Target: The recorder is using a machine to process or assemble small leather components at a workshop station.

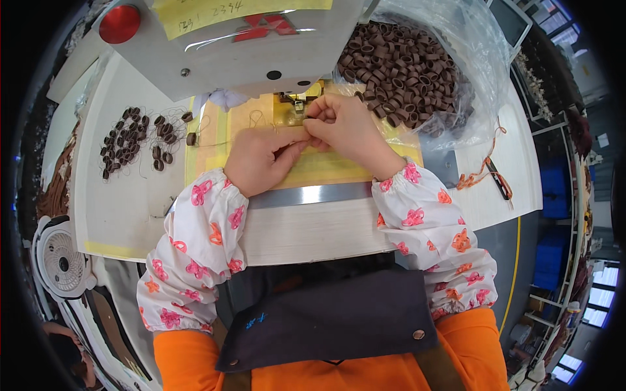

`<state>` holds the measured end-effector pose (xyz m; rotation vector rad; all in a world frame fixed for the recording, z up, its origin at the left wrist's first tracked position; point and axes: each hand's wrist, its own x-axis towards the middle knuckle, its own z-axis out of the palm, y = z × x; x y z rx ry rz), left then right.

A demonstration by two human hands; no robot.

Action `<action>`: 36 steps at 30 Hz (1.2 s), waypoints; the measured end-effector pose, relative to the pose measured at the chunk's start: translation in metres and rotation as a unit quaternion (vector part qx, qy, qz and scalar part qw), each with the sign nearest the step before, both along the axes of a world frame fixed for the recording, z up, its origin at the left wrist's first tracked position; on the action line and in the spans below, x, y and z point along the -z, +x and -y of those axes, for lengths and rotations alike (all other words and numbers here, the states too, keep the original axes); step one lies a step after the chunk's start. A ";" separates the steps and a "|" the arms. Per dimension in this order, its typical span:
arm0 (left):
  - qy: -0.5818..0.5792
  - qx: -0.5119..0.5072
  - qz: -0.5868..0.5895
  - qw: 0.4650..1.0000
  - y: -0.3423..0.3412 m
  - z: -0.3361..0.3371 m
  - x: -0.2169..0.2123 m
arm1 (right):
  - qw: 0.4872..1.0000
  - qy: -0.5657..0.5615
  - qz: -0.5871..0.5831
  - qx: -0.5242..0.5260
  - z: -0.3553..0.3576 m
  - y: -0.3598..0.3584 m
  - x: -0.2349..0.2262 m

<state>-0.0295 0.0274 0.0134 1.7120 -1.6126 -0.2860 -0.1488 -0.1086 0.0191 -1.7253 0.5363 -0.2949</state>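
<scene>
The brown rings are short, dull bands closed into loops, hollow through the middle, and they lie tumbled at all angles in a large heap beyond the right hand, inside a clear, crumpled plastic bag. More of them, the thread-trailing rings, sit in loose clusters on the counter to the left of the left hand; these look darker, with fine, curling threads around them, and 1 single ring lies nearer that hand, with a thread stretching from it toward the hand. The 2 hands meet at the fingertips, just on the near side of the presser foot of a grey sewing machine. Each pinches with thumb and forefinger pressed together at the tips; what sits between them is hidden, so I cannot tell what they pinch. The left hand reaches in flat, back upward, its forefinger pointing right; the right hand is arched, knuckles raised, fingers curled in toward the left. Both forearms angle inward in white patterned sleeves. Right of the right hand, an orange cord lies beside a slim black tool.
</scene>
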 end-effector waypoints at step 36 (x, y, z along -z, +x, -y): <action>0.073 -0.203 -0.154 0.964 0.020 0.029 0.008 | 0.921 -0.364 0.129 0.048 0.010 0.017 0.012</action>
